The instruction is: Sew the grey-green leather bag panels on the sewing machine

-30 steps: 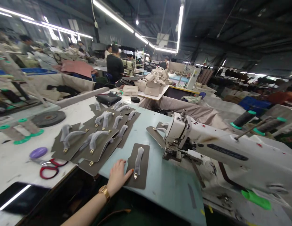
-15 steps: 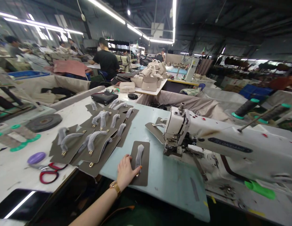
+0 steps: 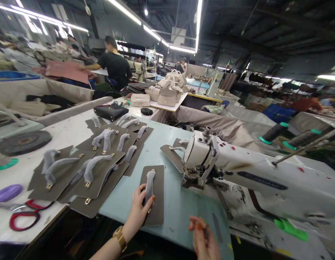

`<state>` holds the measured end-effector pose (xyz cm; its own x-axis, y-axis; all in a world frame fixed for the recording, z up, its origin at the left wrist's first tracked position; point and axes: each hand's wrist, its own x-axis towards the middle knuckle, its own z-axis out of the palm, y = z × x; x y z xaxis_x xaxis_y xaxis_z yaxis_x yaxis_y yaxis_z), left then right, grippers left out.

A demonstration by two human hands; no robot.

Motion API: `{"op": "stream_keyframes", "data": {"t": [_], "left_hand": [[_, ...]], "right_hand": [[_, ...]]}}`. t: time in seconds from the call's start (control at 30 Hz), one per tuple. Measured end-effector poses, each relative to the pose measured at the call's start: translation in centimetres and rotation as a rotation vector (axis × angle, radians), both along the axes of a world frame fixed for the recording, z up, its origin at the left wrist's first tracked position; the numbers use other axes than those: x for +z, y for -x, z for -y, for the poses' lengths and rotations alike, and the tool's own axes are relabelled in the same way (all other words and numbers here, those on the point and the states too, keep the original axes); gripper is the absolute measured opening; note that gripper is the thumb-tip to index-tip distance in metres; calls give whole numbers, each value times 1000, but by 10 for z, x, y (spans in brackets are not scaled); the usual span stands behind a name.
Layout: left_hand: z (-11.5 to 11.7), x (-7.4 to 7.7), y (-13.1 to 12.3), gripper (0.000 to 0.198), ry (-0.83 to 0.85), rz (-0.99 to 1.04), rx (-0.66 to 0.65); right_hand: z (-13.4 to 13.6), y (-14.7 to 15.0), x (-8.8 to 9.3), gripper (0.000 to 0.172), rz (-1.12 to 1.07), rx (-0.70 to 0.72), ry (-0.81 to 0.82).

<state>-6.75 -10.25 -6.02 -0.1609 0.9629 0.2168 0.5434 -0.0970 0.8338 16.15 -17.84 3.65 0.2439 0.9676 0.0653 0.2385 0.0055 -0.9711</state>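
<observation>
Taupe leather panel (image 3: 153, 195) lies flat on the pale blue worktop (image 3: 180, 206), just in front of and to the left of the sewing machine (image 3: 237, 173), its near end at the worktop edge. The left hand (image 3: 139, 213) rests on it, grip closed around the foam-wrapped strap (image 3: 149, 184) that runs along its middle. The right hand (image 3: 203, 240) hovers in front of the machine, blurred, fingers drawn together; whether its grip holds anything I cannot tell. Another panel (image 3: 172, 157) sits at the machine's needle end. Further left of the machine, matching panels (image 3: 97, 169) overlap in a spread, with red scissors (image 3: 21, 216) beyond them. Behind the machine stand thread cones (image 3: 274, 133). Past its far left lie a black handbag (image 3: 110, 112) and beige bags (image 3: 167, 95). Long strip lights (image 3: 197, 21) cross the dark ceiling.
</observation>
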Motion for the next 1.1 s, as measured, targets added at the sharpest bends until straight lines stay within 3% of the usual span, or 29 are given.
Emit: {"op": "stream_keyframes", "data": {"t": [0.1, 0.17, 0.3, 0.4, 0.53, 0.63, 0.77, 0.87, 0.97, 1.1], "left_hand": [[6, 23, -2, 28, 27, 158, -4], [11, 40, -4, 33, 57, 233, 4], [17, 61, -3, 43, 106, 356, 17], [23, 66, -2, 54, 255, 633, 41], [33, 68, -9, 35, 654, 1176, -223], [35, 71, -22, 27, 762, 1423, -287], [24, 81, -37, 27, 768, 1445, -207], [7, 90, -40, 26, 722, 1352, -160], [-12, 95, -41, 28, 677, 1232, -200], [-37, 94, -48, 29, 635, 1099, -293]], "right_hand": [[-19, 27, -28, 46, -96, 161, 170], [-28, 42, -33, 45, -95, 286, 227], [-41, 62, -10, 38, 104, 399, 194], [-45, 67, 12, 38, 246, 415, 42], [-45, 68, 24, 27, 326, 521, -37], [-43, 70, 22, 28, 205, 480, 14], [-39, 67, 15, 26, -14, 318, 132], [-39, 58, 11, 34, -68, 313, 220], [-44, 50, 7, 45, -67, 320, 235], [-60, 47, -2, 48, -145, 271, 226]]}}
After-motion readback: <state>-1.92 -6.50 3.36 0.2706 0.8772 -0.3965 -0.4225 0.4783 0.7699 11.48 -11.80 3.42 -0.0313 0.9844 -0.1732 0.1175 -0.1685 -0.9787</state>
